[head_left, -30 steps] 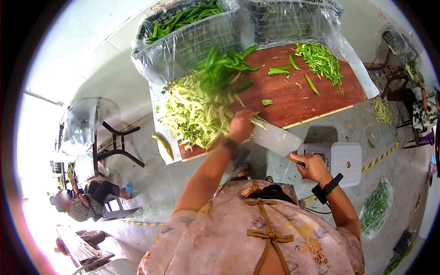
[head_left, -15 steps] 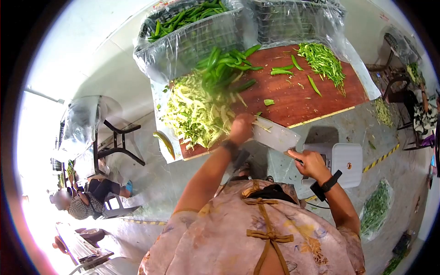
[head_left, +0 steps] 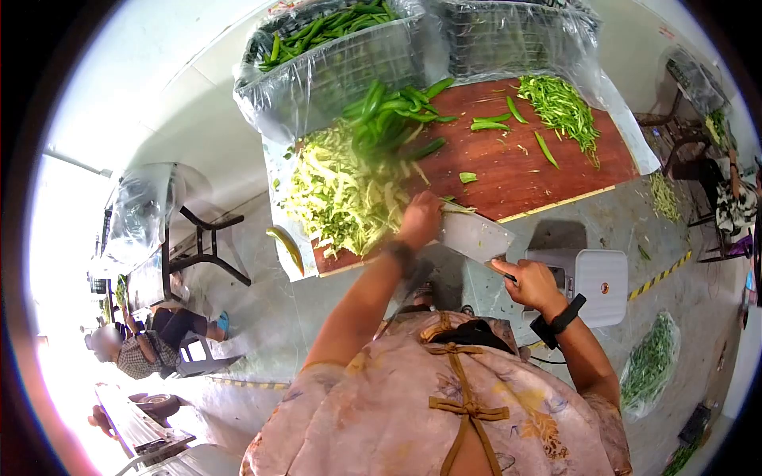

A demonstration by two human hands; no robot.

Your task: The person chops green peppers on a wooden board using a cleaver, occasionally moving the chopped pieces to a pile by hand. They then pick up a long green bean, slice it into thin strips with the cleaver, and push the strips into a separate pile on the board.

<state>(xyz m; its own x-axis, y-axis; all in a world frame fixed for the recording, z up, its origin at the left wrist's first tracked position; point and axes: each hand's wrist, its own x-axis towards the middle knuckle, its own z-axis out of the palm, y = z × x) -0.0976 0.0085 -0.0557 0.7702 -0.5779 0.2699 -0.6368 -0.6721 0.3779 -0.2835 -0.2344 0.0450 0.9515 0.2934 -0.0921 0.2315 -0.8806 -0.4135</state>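
My right hand [head_left: 533,284] is wrapped round the handle of a cleaver [head_left: 476,236], its wide blade angled left across the board's front edge. My left hand [head_left: 421,219] is closed at the blade's far end; its fingertips are partly hidden, and I cannot make out what is in them. Pale scraps lie along the blade's upper edge. Left of that hand is a heap of pale green pepper cores and seedy strips [head_left: 341,198]. Behind it lie several green chili peppers [head_left: 389,115]. A slivered green heap [head_left: 559,107] sits at the right of the wooden cutting board [head_left: 516,170].
Behind the board stand a plastic-lined crate of whole green chilies [head_left: 317,36] and another lined crate [head_left: 520,40]. A white-lidded box [head_left: 601,285] is below right, near a bag of greens [head_left: 651,361]. A seated person [head_left: 147,349] is at far left.
The cleaver and my right hand have shifted slightly left and down. My left hand stays at the blade's end, with its fingers a little higher.
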